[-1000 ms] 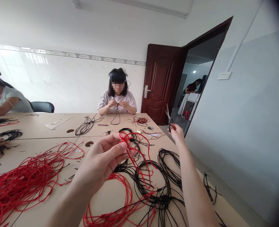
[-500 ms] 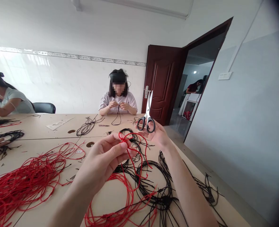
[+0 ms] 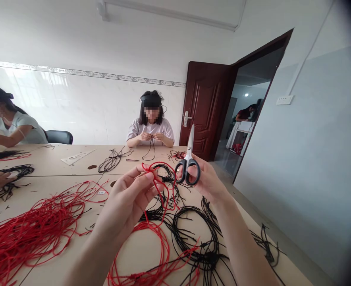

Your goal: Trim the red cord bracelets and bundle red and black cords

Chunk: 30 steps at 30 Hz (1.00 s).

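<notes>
My left hand [image 3: 135,186] pinches a red braided cord [image 3: 160,163] between thumb and fingers above the table. Loops and ends of the cord hang down on its right side. In my right hand [image 3: 207,176] are scissors [image 3: 189,159] with black handles, their blades pointing up and together. Fingers of that hand pass behind and through the handle rings. Below the hands lie a coil of black cords [image 3: 175,226] and a looped bundle of red cords [image 3: 163,238].
A large heap of red cords [image 3: 41,222] covers the table's left. Across the table a person [image 3: 150,123] handles a black cord; another person [image 3: 11,123] sits at far left beside black cords [image 3: 17,171]. More black cord ends [image 3: 267,246] lie near the right edge.
My right hand has drawn the scissors slightly down and closer, its fingers now further around the handles. My left hand with the red cord has shifted a little left.
</notes>
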{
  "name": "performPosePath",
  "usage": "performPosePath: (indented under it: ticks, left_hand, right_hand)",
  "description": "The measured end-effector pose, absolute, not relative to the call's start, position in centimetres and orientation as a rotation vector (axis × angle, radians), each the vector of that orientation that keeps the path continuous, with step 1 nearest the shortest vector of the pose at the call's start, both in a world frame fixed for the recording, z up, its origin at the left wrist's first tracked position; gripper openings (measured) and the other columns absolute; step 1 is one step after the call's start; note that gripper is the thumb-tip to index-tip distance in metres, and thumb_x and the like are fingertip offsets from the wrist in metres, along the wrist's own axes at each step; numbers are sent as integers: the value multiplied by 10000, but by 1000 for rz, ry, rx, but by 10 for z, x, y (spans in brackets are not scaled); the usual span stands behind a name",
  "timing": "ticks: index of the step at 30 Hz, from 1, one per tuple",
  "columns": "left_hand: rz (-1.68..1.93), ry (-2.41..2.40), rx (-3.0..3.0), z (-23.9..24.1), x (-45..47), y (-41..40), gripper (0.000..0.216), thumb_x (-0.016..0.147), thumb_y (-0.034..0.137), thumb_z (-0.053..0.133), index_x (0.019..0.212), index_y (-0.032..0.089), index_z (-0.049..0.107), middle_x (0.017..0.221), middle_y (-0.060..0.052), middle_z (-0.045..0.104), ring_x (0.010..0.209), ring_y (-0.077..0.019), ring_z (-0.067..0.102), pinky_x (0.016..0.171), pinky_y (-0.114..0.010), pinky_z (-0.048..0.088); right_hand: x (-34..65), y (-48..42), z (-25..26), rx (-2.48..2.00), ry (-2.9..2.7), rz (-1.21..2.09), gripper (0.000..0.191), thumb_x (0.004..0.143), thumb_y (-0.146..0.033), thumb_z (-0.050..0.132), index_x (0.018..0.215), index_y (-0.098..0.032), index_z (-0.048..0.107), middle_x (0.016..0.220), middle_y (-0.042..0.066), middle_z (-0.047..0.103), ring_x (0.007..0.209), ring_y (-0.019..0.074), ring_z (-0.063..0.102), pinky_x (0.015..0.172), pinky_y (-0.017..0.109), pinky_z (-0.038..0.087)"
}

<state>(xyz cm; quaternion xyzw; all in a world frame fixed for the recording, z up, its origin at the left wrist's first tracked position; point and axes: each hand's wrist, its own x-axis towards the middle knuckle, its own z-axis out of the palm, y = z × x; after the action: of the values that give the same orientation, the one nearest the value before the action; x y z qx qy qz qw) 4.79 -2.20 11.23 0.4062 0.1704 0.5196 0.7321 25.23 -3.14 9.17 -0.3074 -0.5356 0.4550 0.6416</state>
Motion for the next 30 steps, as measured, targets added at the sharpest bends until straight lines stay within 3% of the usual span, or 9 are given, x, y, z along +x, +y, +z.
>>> performPosePath:
  ticks: [2,5,8,10,14,17,21,30]
  left_hand:
    - [1142,365,836,114,48,-21,48,748,60,720,749,96,689,723,-25,684,616,-95,645,578,-174,597]
    - [1120,352,719,116,49,-19,138,810,4,596,736,67,693,726,-45,682,590,-94,652,543,-162,593]
    - [1112,337,657,114,52,-16,195,832,-7,551,723,55,700,710,-54,675,568,-93,650,537,-162,594]
    - [1110,325,661,112,53,-16,173,825,-3,576,731,63,706,716,-49,676,568,-86,645,554,-163,598]
    - [1054,300,750,107,57,-20,34,745,65,742,756,80,714,716,-28,675,584,-73,636,584,-154,597]
    - [981,302,810,103,60,-23,205,638,163,865,751,92,710,695,-15,663,584,-66,619,573,-134,581]
    - [883,340,846,99,66,-26,276,610,209,891,773,98,698,701,-7,644,568,-56,588,554,-144,573]
    - [645,284,958,93,69,-30,212,682,207,846,753,111,671,675,-9,653,552,-54,593,557,-140,530]
  right_hand:
    - [255,-40,95,-669,-1240,982,447,708,-450,803,1029,-221,592,813,10,645,704,149,637,464,203,410]
    - [256,-58,101,-655,-1324,917,426,749,-489,760,1064,-244,611,844,28,664,651,167,650,383,208,353]
    - [252,-74,105,-628,-1424,879,443,724,-486,787,1042,-229,616,776,22,679,581,153,633,444,251,449]
    - [247,-79,105,-632,-1421,834,412,698,-414,829,985,-219,606,678,-19,650,555,127,626,476,235,482]
    - [237,-79,106,-791,-1382,839,352,767,-378,777,966,-219,535,705,-8,675,612,161,701,329,138,405]
    - [234,-75,107,-861,-1367,922,340,818,-413,714,1008,-218,510,843,43,714,730,209,742,327,131,449]
    - [234,-70,108,-824,-1349,853,351,800,-382,718,1010,-210,495,864,54,709,828,226,737,394,150,507]
    - [232,-62,107,-860,-1322,867,389,727,-313,761,993,-206,499,779,6,679,506,100,599,378,168,487]
